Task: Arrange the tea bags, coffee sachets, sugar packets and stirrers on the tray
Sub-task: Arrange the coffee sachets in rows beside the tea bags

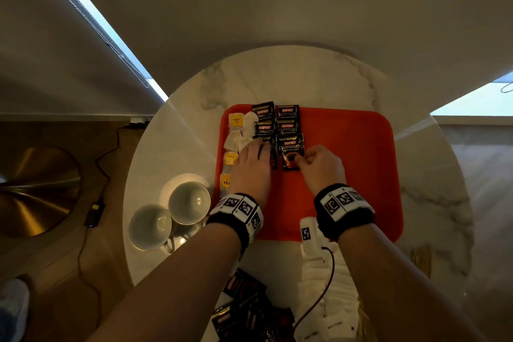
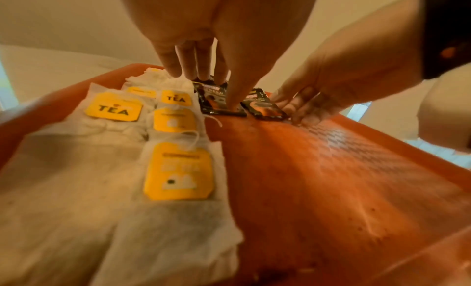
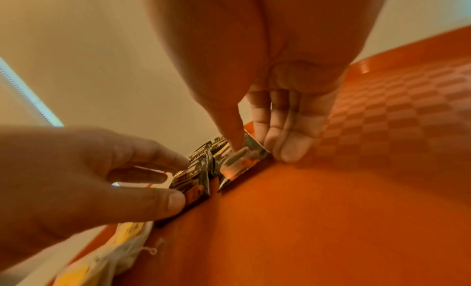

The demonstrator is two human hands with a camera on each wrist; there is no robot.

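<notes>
The round white marble table carries the flat orange rectangular plastic tray, set just before you. Along the tray's left edge lies a column of white paper tea bags with yellow tags; just right of them the black foil coffee sachets lie in two overlapping columns. Your left hand rests fingers-forward on the nearest sachet of the left column — its grip is released, the straight fingers and the thumb pressing the foil flat. Your right hand pinches the near end of the nearest sachet of the right column, thumb on top and curled fingers at its right edge, so this grip is grasping that sachet, which lies on the tray. Left of the tray stand two white ceramic cups, touching each other. At the table's near edge lie more black sachets and a row of white paper packets.
</notes>
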